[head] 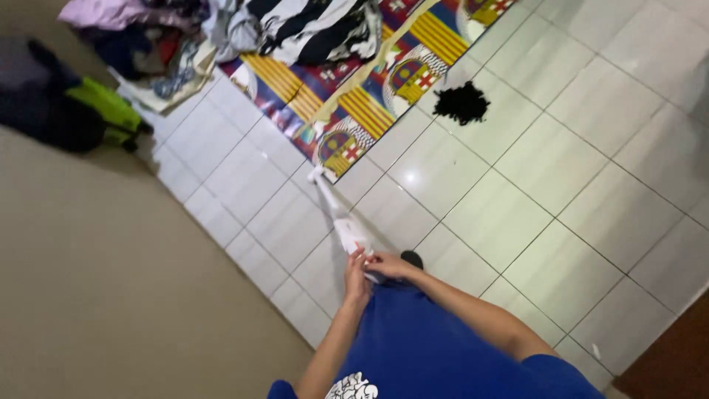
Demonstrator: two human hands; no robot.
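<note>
On the floor, left to right, we see:
Bag point(70, 111): dark soft cloth with a lime-green panel, slumped by the beige wall.
Clothes point(221, 29): crumpled heap, pink, black and striped, at the mat's top edge.
Mat point(354, 103): flat, glossy, with red-yellow stripes and round crests.
Vacuum point(341, 218): slim white plastic stick, its head touching the mat's corner.
Left hand point(357, 279): curled round the vacuum's handle.
Right hand point(390, 264): gripping the same handle, touching the left.
Clump point(461, 102): black, frizzy, on glossy white tiles point(561, 185).
</note>
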